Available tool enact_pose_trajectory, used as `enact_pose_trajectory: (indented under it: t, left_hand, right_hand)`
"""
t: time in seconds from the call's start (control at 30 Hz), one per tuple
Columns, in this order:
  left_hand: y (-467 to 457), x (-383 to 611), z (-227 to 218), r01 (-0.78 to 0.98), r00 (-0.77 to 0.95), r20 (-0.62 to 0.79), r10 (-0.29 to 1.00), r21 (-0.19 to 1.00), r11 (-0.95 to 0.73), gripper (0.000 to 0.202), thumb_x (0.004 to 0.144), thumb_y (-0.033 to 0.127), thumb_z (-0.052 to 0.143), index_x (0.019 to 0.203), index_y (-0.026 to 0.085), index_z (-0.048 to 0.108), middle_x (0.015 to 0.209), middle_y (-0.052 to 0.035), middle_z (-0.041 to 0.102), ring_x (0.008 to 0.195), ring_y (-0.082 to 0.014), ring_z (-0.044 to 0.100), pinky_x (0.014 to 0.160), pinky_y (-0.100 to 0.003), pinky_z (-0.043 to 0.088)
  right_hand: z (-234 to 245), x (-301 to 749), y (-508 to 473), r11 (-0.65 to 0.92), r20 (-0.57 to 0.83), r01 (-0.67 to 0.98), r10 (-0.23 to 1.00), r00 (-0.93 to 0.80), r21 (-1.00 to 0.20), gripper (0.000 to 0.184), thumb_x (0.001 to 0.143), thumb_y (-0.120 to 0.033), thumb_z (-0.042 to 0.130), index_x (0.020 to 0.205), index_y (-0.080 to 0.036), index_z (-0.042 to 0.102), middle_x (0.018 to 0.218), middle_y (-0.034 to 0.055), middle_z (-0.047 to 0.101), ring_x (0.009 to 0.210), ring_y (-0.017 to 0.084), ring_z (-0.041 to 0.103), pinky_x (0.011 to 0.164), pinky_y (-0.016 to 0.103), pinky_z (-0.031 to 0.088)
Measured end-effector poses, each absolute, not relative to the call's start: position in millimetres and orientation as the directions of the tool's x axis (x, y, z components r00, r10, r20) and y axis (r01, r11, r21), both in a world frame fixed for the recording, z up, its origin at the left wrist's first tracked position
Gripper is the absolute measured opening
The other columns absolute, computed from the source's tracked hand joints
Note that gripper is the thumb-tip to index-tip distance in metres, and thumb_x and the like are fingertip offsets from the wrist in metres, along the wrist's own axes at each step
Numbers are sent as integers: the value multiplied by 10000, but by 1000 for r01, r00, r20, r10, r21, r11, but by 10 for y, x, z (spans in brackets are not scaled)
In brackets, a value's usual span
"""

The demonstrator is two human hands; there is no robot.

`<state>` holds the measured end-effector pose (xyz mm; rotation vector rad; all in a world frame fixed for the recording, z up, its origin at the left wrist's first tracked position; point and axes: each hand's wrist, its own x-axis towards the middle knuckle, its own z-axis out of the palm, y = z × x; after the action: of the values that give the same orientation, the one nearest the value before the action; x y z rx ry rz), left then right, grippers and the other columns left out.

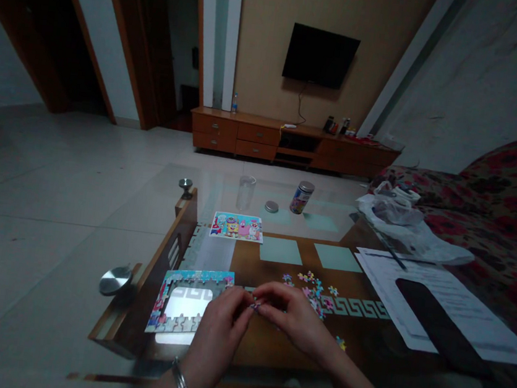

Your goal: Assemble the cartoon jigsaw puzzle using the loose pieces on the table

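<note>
My left hand (224, 316) and my right hand (294, 315) meet over the glass table, thumbs and fingertips pinched together around a small jigsaw piece (255, 306). Fingers cover most of that piece. Beside my left hand lies a partly joined jigsaw frame (205, 275), its border linked and its middle open; my hand hides its right side. Loose jigsaw pieces (317, 290) are scattered just beyond my right hand, and a yellowish piece (340, 343) lies near my right wrist. Farther back, a colourful cartoon picture card (237, 226) lies flat.
Behind the card stand a clear glass (245, 194), a round metal lid (271, 207) and a printed tin (301, 198). To the right are paper sheets (416, 324), a dark phone-like object (431, 313) and a plastic bag (405, 220). Metal knobs (115, 280) edge the table's left side.
</note>
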<state>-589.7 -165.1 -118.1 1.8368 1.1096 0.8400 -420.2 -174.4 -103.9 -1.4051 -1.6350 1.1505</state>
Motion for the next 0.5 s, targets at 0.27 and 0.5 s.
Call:
enact_pose_trajectory:
  t: [0.27,0.5]
  left_hand:
    - [-1584,-5874,-1223,62,329,-135,935,991,121,127,728,309,581,731,184,556,597,30,553,590,-133,535,575,-248,398]
    - [-1598,-5834,-1259,-156,366,-233,901,939,307,267,630,349,690,755,166,541,619,13,604,597,-136,597,602,-266,460]
  right_hand:
    - [-1121,-4192,-1695,2,-49,419,993,-111,-908,135,775,-328,620,732,-200,631,741,16,643,741,161,579,681,278,440]
    - [-1152,-4212,-1665,-67,-98,298,991,-93,-952,176,762,-356,609,762,-183,641,714,11,630,677,145,569,647,275,435]
